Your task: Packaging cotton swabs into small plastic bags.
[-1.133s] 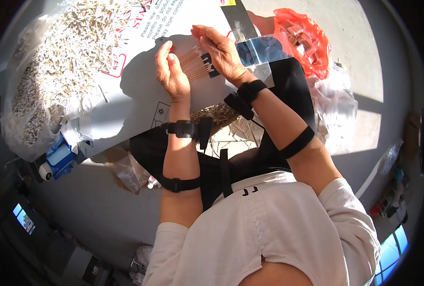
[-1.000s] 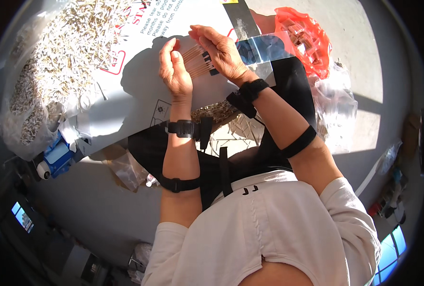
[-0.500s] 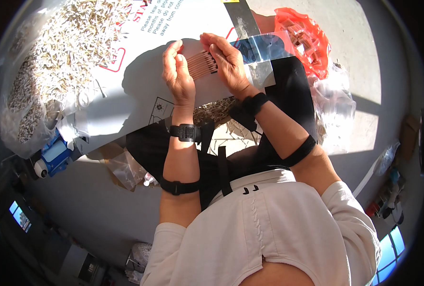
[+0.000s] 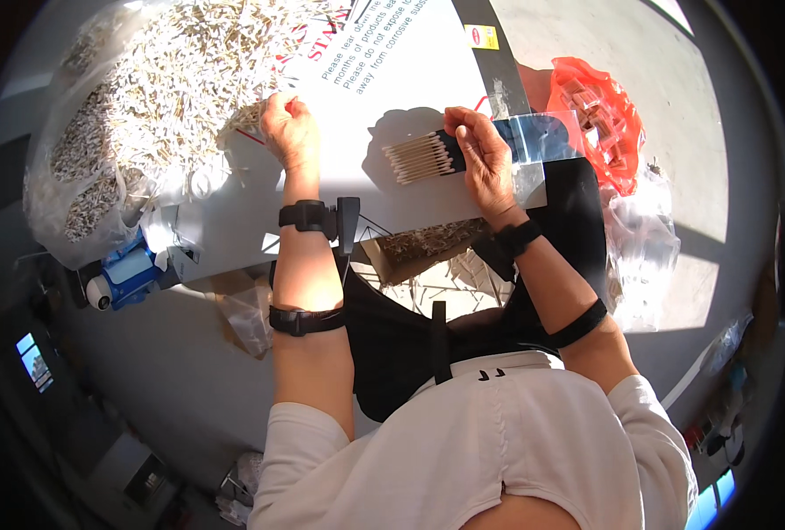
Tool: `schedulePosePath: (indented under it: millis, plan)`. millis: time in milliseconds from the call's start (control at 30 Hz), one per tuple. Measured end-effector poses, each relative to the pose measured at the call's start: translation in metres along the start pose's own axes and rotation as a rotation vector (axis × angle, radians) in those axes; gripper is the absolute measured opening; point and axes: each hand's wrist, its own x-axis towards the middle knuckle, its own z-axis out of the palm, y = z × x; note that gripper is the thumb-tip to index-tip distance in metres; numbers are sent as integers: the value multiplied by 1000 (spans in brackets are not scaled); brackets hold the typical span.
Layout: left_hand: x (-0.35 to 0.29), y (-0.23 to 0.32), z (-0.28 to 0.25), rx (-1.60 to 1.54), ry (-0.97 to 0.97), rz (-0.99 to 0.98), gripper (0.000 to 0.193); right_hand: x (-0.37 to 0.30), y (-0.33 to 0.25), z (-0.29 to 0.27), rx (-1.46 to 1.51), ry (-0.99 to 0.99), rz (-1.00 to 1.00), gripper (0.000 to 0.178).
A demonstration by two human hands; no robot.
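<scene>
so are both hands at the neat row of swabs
No, the left hand is at the loose heap; only the right hand is by the row.

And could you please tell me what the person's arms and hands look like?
The left fingers and right fingers are ungloved. Each wrist has a black strap with a black block attached; another black band circles each arm below the short off-white sleeve.

Cotton swabs (image 4: pixel 419 158) | pale, white-tipped | parallel row | beside right hand (image 4: pixel 487 166)
</scene>
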Motion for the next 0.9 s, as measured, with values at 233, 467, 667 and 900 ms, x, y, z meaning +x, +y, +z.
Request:
schedulePosePath:
  millis: [233, 467, 667, 900]
  plan:
    - [49, 24, 7, 497, -211, -406, 22, 0, 3, -2, -24, -8, 11, 27]
    - [20, 31, -5, 441, -196, -465, 22, 2, 2, 0, -48, 57, -22, 20]
    - [41, 31, 3, 511, -201, -467, 22, 1, 6, 1, -105, 62, -40, 20]
    - [50, -7, -10, 337, -173, -604, 20, 1, 4, 3, -107, 57, -57, 19]
